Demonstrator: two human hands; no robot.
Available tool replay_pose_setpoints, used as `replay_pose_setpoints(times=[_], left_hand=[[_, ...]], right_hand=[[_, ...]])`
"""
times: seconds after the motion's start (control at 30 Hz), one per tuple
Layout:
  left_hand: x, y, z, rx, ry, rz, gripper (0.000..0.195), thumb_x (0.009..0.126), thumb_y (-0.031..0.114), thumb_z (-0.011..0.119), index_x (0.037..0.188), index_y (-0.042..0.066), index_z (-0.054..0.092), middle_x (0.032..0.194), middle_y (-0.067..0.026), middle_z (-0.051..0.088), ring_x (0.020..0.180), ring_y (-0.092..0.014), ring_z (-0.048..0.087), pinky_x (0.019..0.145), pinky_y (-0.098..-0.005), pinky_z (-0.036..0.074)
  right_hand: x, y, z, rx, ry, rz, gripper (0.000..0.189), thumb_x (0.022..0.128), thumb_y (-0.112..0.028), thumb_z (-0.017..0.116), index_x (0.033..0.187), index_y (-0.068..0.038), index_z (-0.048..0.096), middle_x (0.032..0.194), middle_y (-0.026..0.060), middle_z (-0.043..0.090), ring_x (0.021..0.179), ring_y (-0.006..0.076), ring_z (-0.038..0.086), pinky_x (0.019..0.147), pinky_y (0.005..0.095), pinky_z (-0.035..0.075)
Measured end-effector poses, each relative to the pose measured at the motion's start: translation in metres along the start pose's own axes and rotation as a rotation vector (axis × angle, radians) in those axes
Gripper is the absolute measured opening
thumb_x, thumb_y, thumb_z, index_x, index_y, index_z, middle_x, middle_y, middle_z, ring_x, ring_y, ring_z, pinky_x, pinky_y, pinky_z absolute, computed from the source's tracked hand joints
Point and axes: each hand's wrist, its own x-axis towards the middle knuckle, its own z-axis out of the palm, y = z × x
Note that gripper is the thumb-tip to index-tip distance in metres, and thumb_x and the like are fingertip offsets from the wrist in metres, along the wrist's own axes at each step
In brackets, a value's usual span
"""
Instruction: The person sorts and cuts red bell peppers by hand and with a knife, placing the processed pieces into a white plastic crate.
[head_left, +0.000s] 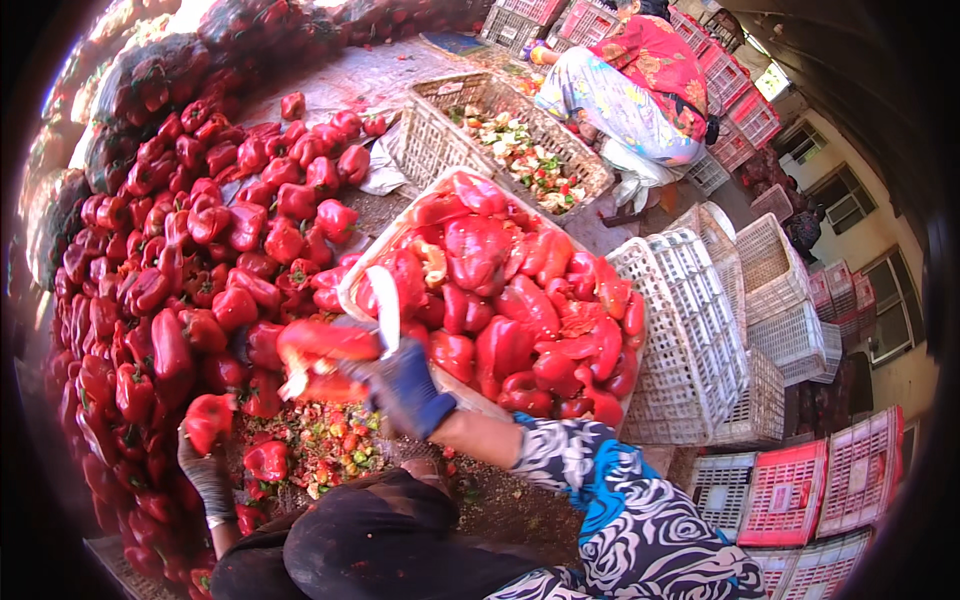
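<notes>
My left hand (201, 469), in a grey knit glove, grips a whole red bell pepper (209, 422) beside the pile of red bell peppers (247, 225). A blue and grey glove covers my right hand (401, 386), which is closed on a knife whose pale curved blade (387, 304) points up. Blurred at its fingers is a cut-open red pepper (326, 345) with pale core showing; how it is held is unclear. Just beyond, a shallow crate (347, 291) is heaped with opened, cored red peppers (517, 300).
Cores and seeds (341, 442) litter the ground before my knees. A plastic crate (442, 142) of trimmings stands farther off, near a crouching person (637, 82). Stacked white crates (675, 330) and red crates (784, 491) line the right; filled mesh sacks (142, 97) stand upper left.
</notes>
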Motion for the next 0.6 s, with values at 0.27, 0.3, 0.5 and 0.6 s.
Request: replay_pose_setpoints(times=[0.27,0.3,0.5,0.6], left_hand=[[-0.031,-0.054,-0.044,-0.284,0.003,-0.418,0.035,0.077,0.003,0.064,0.112,0.006,0.059,0.091,0.0018,0.059,0.074,-0.009,0.055,0.062,-0.0235,0.046],[-0.033,-0.058,-0.044,-0.285,0.007,-0.431,0.035,0.077,0.004,0.065,0.112,0.006,0.059,0.09,0.0019,0.059,0.074,-0.009,0.055,0.062,-0.0235,0.046],[-0.045,-0.07,-0.033,-0.289,-0.002,-0.49,0.036,0.078,0.008,0.067,0.113,0.006,0.059,0.089,0.0025,0.059,0.073,-0.009,0.055,0.06,-0.023,0.046],[-0.046,-0.067,-0.026,-0.306,-0.042,-0.498,0.037,0.078,0.01,0.068,0.113,0.006,0.059,0.089,0.0027,0.059,0.072,-0.008,0.055,0.059,-0.0228,0.046]], right_hand=[[0.057,-0.109,-0.196,-0.077,0.579,-0.433,0.052,0.081,0.003,0.068,0.13,-0.008,0.056,0.085,0.005,0.064,0.045,0.0094,0.05,0.037,0.0254,0.041],[0.065,-0.115,-0.22,-0.161,0.601,-0.48,0.057,0.079,0.003,0.069,0.133,-0.007,0.053,0.091,0.01,0.068,0.055,0.0186,0.06,0.048,0.031,0.051],[0.093,-0.057,-0.287,-1.457,0.328,-0.414,0.072,0.081,-0.019,0.072,0.146,-0.015,0.041,0.14,0.0207,0.049,0.119,0.0398,0.055,0.1,0.0431,0.046],[0.084,-0.082,-0.287,-1.442,0.213,-0.355,0.061,0.084,-0.025,0.072,0.139,-0.011,0.049,0.123,0.0251,0.06,0.1,0.0437,0.063,0.082,0.0463,0.052]])
